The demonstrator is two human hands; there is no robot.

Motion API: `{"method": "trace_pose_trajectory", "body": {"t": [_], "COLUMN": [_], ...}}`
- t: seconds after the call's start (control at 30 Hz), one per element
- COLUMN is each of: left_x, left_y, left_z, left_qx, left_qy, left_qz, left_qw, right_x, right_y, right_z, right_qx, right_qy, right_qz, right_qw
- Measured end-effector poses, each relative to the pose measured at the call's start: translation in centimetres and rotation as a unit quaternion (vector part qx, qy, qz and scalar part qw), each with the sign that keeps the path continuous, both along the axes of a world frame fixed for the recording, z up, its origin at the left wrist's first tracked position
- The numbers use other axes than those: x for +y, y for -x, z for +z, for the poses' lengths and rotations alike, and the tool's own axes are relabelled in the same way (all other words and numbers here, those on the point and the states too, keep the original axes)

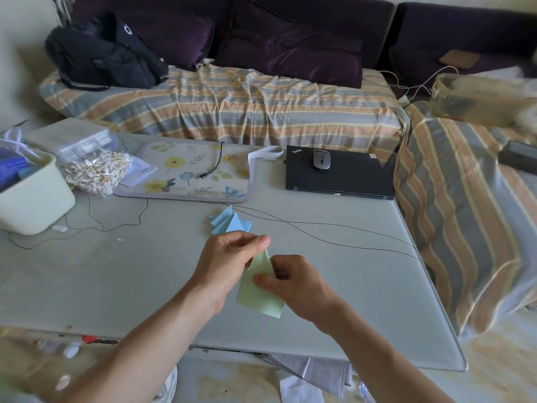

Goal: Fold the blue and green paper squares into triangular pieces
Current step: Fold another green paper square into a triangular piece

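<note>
A pale green paper (257, 298), partly folded, is held just above the grey table (348, 286) near its front middle. My left hand (229, 260) pinches the paper's upper end between thumb and fingers. My right hand (293, 282) pinches its middle from the right, thumb on top. A few folded blue paper pieces (229, 222) lie in a small pile on the table just beyond my left hand.
A closed black laptop (340, 175) with a grey mouse (321, 159) on it sits at the back right. A floral mat (189, 173), a bag of cotton swabs (96, 170) and a cream bin (32, 196) stand to the left. Thin cables (334, 237) cross the table. A striped sofa lies behind.
</note>
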State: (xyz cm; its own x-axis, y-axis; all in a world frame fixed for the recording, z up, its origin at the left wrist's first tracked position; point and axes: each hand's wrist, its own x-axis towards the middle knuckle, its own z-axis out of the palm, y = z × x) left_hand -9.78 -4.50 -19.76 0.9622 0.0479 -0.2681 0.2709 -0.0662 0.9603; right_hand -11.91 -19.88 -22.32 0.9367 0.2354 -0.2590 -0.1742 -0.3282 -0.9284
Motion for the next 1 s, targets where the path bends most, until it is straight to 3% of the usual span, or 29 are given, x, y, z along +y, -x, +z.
{"method": "trace_pose_trajectory", "body": {"t": [0.13, 0.3, 0.5, 0.8, 1.0], "left_x": [0.2, 0.1, 0.3, 0.2, 0.2], "left_y": [0.0, 0.4, 0.3, 0.5, 0.6], "left_z": [-0.1, -0.4, -0.5, -0.3, -0.2], "left_qx": [0.015, 0.017, -0.01, 0.044, 0.049], "left_qy": [0.014, -0.027, -0.074, -0.087, -0.087], "left_qz": [-0.015, -0.042, -0.036, -0.094, -0.088], "left_qw": [1.0, 0.999, 0.997, 0.991, 0.991], "right_x": [-0.1, -0.9, -0.8, -2.4, -1.9], "right_y": [-0.1, -0.9, -0.9, -1.8, -1.3], "right_z": [0.1, 0.5, 0.4, 1.0, 1.1], "right_qx": [-0.004, 0.014, 0.032, 0.004, 0.028], "right_qy": [0.006, -0.054, -0.087, -0.142, -0.145], "right_qz": [-0.014, -0.113, -0.118, -0.219, -0.189], "right_qw": [1.0, 0.992, 0.989, 0.965, 0.971]}}
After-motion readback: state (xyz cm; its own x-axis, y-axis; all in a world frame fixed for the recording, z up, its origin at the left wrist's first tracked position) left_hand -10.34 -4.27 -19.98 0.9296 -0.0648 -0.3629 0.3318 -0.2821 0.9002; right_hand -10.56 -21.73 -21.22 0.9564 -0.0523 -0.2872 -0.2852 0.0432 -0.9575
